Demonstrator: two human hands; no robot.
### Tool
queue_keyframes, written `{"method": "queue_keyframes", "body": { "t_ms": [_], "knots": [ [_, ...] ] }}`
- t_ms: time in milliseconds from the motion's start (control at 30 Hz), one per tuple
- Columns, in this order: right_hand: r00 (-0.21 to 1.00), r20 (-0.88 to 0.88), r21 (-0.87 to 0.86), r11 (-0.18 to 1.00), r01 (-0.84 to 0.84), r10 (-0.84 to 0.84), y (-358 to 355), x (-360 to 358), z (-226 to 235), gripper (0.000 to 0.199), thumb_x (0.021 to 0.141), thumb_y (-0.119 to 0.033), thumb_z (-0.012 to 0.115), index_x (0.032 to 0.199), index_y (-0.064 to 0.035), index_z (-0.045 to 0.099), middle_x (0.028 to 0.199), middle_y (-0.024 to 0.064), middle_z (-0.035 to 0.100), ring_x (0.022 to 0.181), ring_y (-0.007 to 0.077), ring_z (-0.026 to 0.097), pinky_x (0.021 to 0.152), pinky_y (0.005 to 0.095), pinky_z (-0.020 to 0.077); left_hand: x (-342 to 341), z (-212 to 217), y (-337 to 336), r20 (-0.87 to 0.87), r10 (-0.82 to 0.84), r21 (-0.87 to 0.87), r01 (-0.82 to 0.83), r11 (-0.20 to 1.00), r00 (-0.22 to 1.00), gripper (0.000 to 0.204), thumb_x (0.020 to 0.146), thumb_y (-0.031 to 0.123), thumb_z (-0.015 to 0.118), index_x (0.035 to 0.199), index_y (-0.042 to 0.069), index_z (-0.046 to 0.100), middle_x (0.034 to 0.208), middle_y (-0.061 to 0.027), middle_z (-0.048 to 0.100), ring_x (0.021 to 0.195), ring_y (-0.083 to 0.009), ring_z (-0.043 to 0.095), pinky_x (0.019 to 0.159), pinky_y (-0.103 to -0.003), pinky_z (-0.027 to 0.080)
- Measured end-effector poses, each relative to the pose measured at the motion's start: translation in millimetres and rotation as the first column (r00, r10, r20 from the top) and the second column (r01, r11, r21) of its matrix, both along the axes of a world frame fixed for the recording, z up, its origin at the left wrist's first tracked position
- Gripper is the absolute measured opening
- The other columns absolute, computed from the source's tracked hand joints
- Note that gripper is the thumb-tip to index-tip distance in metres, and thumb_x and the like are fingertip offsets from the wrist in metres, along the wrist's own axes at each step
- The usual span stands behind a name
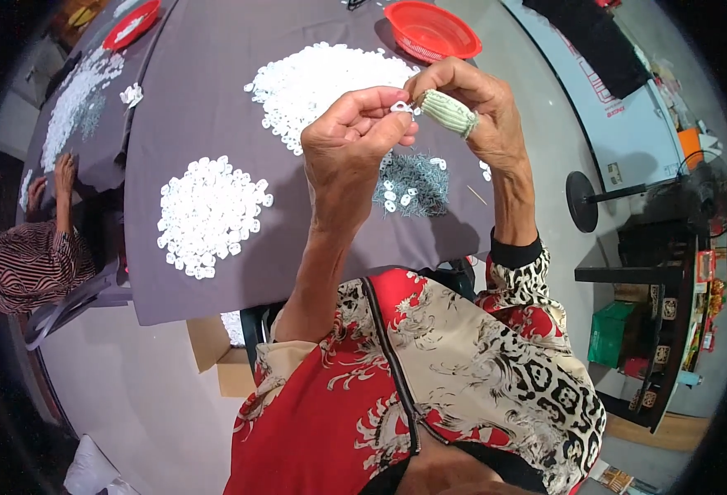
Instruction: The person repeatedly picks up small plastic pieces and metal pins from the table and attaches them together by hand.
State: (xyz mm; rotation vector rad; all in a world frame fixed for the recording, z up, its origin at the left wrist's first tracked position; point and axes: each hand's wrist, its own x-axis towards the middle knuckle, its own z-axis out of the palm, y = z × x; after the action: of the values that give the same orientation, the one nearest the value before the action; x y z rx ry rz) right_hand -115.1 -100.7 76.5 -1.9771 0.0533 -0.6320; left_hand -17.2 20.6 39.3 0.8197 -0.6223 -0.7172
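So there's this heap of thin grey wire bits (434, 183), spiky and tangled like loose pine needles, and I'll place everything off that. A few smooth white pieces lie scattered on top of it.

Above the heap, the left hand (351, 132) has its thumb and forefinger clamped on a small white plastic looped piece (401, 107), glossy with a rounded hole. That's the piece being handled, up in the air between both hands on the heap's far side. The right hand (475, 107) comes in from the heap's right, forefinger bent in a hook, with a pale green ribbed knit finger cover (448, 113) on one digit. Its tips are right at the piece's edge, but I can't tell if they're pinched on anything, too small to see.

Past the heap sits a big, bumpy spread of white looped pieces (322, 91), partly behind the hands. Left of the heap there's a smaller rounded mound of white pieces (207, 216), each one flat with soft corners. Just right of the heap, a skinny pale stick (477, 195) lies on the matte grey tablecloth (215, 107). Well beyond the heap is a round red plastic basket (431, 31) with slotted sides. Way off to the heap's left, a co-worker's hand (65, 173) is near another white spread (75, 103).
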Motion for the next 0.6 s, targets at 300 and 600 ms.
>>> {"method": "queue_keyframes", "body": {
  "t_ms": [300,600],
  "knots": [
    [0.999,-0.045,-0.048,0.999,0.000,-0.002,0.2,-0.3,0.8,0.018,0.076,-0.015,0.060,0.081,0.0017,0.054,0.083,0.0076,0.057,0.079,0.0144,0.054,0.073,0.0265,0.0438,-0.5,-1.0,0.5,0.040,0.036,0.021,-0.037,0.999,0.999,0.020,0.075,-0.002,0.057,0.094,-0.008,0.057,0.084,-0.0110,0.061,0.070,-0.0121,0.060,0.062,-0.022,0.051],
    [0.998,-0.062,-0.065,0.997,0.029,-0.033,2.5,1.5,-2.0,0.011,0.076,-0.007,0.054,0.082,0.0016,0.054,0.081,0.0056,0.057,0.076,0.0116,0.054,0.070,0.0242,0.0436,0.1,-1.3,-0.8,0.062,0.065,0.043,-0.068,0.997,0.996,0.021,0.074,-0.002,0.057,0.094,-0.009,0.057,0.080,-0.0112,0.061,0.068,-0.0121,0.060,0.062,-0.022,0.051]
  ]
}}
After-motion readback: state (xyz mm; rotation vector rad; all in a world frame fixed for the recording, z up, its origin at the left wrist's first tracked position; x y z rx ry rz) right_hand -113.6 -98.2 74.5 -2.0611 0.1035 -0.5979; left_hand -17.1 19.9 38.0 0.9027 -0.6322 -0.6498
